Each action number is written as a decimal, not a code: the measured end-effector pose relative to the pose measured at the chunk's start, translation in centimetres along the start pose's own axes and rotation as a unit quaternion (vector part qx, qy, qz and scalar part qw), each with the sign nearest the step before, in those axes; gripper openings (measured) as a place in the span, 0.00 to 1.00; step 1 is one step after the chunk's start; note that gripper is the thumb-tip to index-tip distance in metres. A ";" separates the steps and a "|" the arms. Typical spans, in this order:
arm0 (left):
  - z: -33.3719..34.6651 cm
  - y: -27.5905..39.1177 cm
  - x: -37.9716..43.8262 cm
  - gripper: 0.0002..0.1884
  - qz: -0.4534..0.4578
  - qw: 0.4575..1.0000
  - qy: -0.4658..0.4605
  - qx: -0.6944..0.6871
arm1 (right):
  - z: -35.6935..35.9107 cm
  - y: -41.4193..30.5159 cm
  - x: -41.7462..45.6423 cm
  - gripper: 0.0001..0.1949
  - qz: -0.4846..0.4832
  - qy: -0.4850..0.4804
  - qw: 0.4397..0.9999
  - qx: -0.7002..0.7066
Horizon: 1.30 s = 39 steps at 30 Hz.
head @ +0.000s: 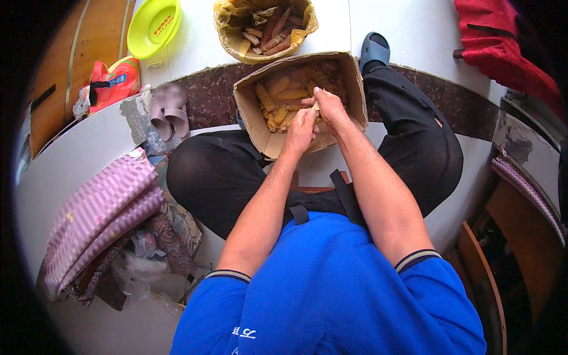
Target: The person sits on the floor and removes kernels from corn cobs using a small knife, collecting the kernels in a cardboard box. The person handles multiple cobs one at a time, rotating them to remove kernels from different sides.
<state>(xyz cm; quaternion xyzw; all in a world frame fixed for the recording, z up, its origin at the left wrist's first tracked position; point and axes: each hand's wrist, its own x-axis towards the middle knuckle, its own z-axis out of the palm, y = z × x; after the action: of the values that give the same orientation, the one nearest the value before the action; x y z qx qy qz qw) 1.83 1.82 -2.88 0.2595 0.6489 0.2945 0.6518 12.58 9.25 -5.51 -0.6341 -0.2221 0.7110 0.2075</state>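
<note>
Both of my hands meet over the near right part of an open cardboard box (251, 132) between my legs. My left hand (302, 129) and my right hand (330, 108) grip a small pale yellow piece, apparently an ear of corn (316, 107). Most of that piece is hidden by my fingers. Inside the box lie several dried ears of corn (290, 94), heaped mostly toward its left side. Loose kernels (330, 76) show darker near the far right of the box.
Beyond the box stands a bin with a yellow liner (224, 42), holding bare reddish corncobs (277, 33). A lime-green plastic basin (151, 29) is at the far left. Slippers (171, 117), a red bag (116, 84) and folded pink checked fabric (104, 213) lie to the left.
</note>
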 end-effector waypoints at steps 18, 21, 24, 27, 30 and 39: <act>0.0 -0.5 0.8 0.28 -0.042 0.998 0.030 -0.022 | 0.3 0.2 -0.7 0.16 0.025 -0.009 0.999 0.033; 0.6 -0.7 0.4 0.24 0.085 0.993 0.038 0.074 | 0.2 0.6 -0.7 0.17 0.096 0.001 0.993 0.076; 0.8 -0.5 0.4 0.23 0.182 0.965 0.054 0.179 | -0.3 2.4 0.6 0.17 0.048 0.011 0.995 0.083; 0.5 -0.3 0.3 0.23 0.123 0.982 0.045 0.134 | 0.0 2.4 0.5 0.17 0.019 0.043 0.999 -0.003; 0.3 -0.2 0.5 0.24 0.096 0.991 0.068 0.067 | 0.6 1.3 -0.8 0.17 0.023 0.014 0.999 0.019; -0.2 0.3 0.6 0.32 -0.085 0.991 0.024 -0.103 | 0.1 -0.6 -1.7 0.16 0.105 0.018 0.975 0.194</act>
<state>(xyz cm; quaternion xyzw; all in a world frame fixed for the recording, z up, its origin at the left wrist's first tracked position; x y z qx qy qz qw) 1.64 2.49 -3.06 0.1280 0.6503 0.3090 0.6821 12.66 8.75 -3.83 -0.6145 -0.0078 0.7467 0.2546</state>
